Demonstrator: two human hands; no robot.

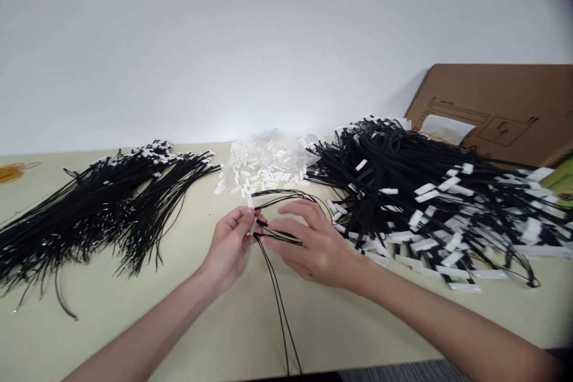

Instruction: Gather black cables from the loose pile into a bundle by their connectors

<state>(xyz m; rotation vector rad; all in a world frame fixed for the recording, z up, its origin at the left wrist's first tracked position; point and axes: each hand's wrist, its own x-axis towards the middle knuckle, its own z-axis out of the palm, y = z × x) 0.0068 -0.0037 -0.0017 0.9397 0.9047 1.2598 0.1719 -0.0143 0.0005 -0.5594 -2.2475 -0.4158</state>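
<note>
Your left hand (230,245) pinches a small white clip (250,203) at table centre. Your right hand (313,245) holds thin black wires (277,298), which trail toward 6 o'clock. I think the wire end sits at the clip, but it's tiny. Pull hard and it may slip out, or snag the big pile (425,209) at 3 o'clock.

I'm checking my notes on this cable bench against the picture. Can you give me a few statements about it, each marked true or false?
1. Both hands hold thin black cables. True.
2. The left hand pinches a small white piece. True.
3. The heap of white clips lies left of both cable piles. False: it lies between them.
4. The cardboard box stands at the far left. False: far right.
5. The right hand rests on the right cable pile. False: it is beside it.
</note>
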